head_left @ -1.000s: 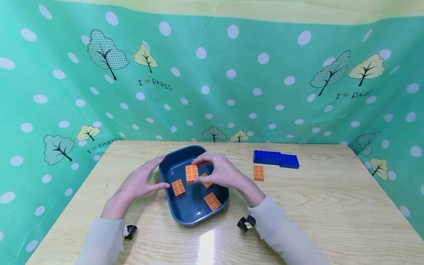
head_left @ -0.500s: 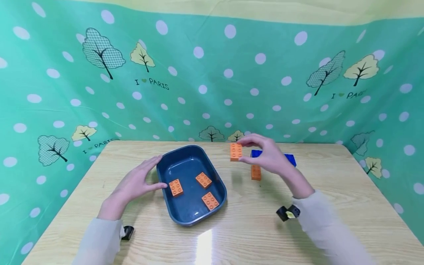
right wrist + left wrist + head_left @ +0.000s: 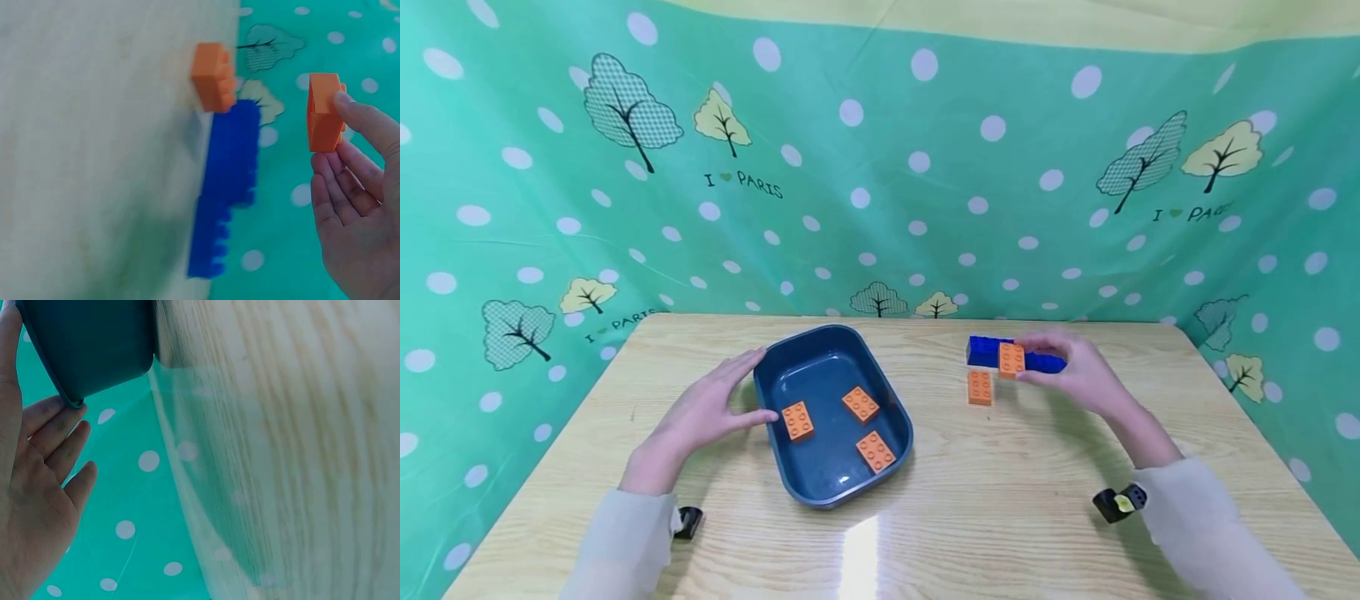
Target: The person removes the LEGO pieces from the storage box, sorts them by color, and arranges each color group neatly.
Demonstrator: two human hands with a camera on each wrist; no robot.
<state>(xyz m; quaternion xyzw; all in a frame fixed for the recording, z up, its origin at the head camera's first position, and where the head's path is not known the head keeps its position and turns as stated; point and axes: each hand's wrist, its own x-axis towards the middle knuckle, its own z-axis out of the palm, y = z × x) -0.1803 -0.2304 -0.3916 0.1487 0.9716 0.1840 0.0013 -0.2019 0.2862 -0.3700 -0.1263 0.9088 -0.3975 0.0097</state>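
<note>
My right hand [image 3: 1078, 372] pinches an orange toy building brick [image 3: 1011, 360] between thumb and fingers. It hangs over the blue bricks [image 3: 982, 351], partly covering them in the head view. The right wrist view shows this held brick [image 3: 324, 112] side on, its studs facing the palm side. Another orange brick [image 3: 980, 387] lies on the table just in front of the blue ones. My left hand [image 3: 703, 408] rests against the left side of a dark blue basin [image 3: 897, 392], fingers extended, thumb at the rim. Inside the basin lie 3 orange bricks [image 3: 876, 452].
The basin stands left of centre on a pale wooden table [image 3: 985, 500]. A green dotted cloth [image 3: 820, 167] hangs behind the table and along both sides. In the left wrist view the basin's outer wall [image 3: 100, 350] meets the fingertips.
My right hand has carried the orange brick from above the basin rightward to over the blue bricks. My left hand has stayed at the basin's edge.
</note>
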